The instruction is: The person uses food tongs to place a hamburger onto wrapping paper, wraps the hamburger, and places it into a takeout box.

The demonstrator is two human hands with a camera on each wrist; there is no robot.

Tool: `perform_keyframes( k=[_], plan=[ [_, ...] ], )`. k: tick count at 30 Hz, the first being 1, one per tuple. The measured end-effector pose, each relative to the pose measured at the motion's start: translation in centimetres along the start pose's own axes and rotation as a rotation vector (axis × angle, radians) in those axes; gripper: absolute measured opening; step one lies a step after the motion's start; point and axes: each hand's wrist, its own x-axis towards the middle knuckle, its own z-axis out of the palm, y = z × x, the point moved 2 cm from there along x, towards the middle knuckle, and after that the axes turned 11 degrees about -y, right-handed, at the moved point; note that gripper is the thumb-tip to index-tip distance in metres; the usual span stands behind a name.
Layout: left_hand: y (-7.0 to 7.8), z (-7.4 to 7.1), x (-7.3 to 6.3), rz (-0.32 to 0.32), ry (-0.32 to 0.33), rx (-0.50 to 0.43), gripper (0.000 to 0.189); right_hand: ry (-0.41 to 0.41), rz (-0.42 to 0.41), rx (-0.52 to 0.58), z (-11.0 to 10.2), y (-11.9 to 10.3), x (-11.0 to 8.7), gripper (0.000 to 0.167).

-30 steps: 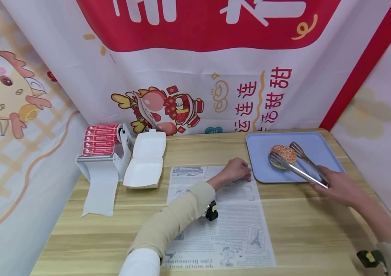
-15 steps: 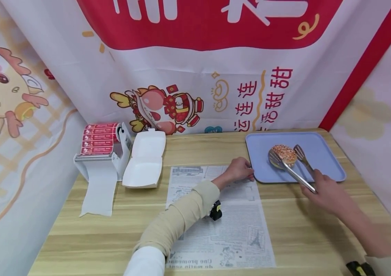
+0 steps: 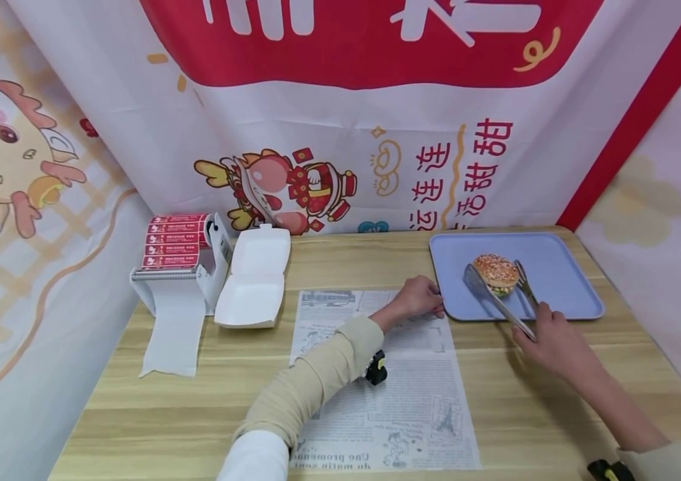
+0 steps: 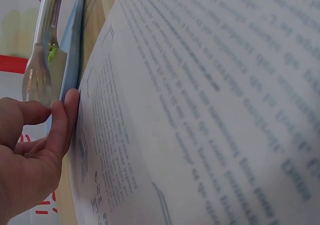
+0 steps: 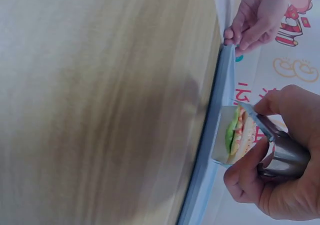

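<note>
My right hand grips a pair of metal tongs by the hinge end. The tongs' two slotted ends stand apart, one on each side of a seeded-bun hamburger on the blue tray. Green lettuce shows in the burger's side in the right wrist view. My left hand is at the tray's near left corner, thumb and fingers pinching its rim, as the left wrist view shows from close by. Beneath that hand and forearm lies a printed paper sheet, partly hidden by the sleeve.
To the left stand a white label dispenser with a red label roll and an open white takeaway box. A strip of backing paper hangs from the dispenser onto the wooden table. A printed cloth hangs behind.
My right hand has moved left and slightly down with the tongs, whose near end has shifted off the burger's top to its left side. My left hand has slid slightly right onto the tray's corner.
</note>
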Motion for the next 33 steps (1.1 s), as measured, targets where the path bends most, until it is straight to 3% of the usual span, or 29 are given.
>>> perform_keyframes(
  k=[13,19,22,26,29,33],
  plan=[
    [0.2,-0.2,-0.6,-0.003,-0.019,-0.031,0.021,0.045,0.006,-0.012,-0.3,-0.3,-0.2,0.054],
    [0.5,-0.7,-1.5,-0.024,-0.017,-0.026,0.033,0.057,-0.01,-0.047,-0.3,0.2,-0.3,0.054],
    [0.4,-1.2,-2.0,-0.039,0.004,0.045,0.038,0.072,-0.018,-0.049,-0.3,0.3,-0.5,0.053],
    [-0.2,-2.5,-3.1,-0.006,0.0,0.146,0.04,0.129,-0.051,-0.048,-0.6,0.1,-0.9,0.049],
    [-0.6,-3.6,-4.7,0.025,-0.023,0.22,0.039,0.163,-0.076,-0.052,-0.9,-0.2,-1.1,0.05],
    [-1.0,-4.8,-7.4,0.065,-0.044,0.39,0.034,0.182,-0.091,-0.064,-1.2,-0.5,-1.3,0.052]
  ],
)
